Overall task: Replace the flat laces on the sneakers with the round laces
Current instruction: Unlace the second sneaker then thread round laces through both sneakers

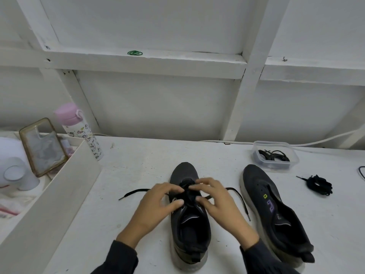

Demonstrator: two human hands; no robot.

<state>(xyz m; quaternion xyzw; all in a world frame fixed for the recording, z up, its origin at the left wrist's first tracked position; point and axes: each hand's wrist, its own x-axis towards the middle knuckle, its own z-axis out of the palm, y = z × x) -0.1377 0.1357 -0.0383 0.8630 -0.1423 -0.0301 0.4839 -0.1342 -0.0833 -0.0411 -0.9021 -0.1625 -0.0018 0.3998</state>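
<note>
A dark grey sneaker (189, 224) stands in the middle of the white table, toe pointing away from me. My left hand (158, 204) and my right hand (217, 200) meet over its lower eyelets, fingertips pinching the black flat lace (134, 192). The lace's two loose ends trail out to the left and to the right (242, 200) on the table. A second dark sneaker (272, 210) without a lace lies to the right. A bundled black lace (319, 184) rests further right. A clear plastic tub (276, 156) at the back right holds coiled black laces.
A white partition board (59, 194) slants along the left. Behind it stand a pink-capped bottle (81, 131), a phone case (43, 147) and a white object (13, 165). A white cable (325, 140) runs along the wall. Green rubber bands (135, 53) lie on a wall ledge.
</note>
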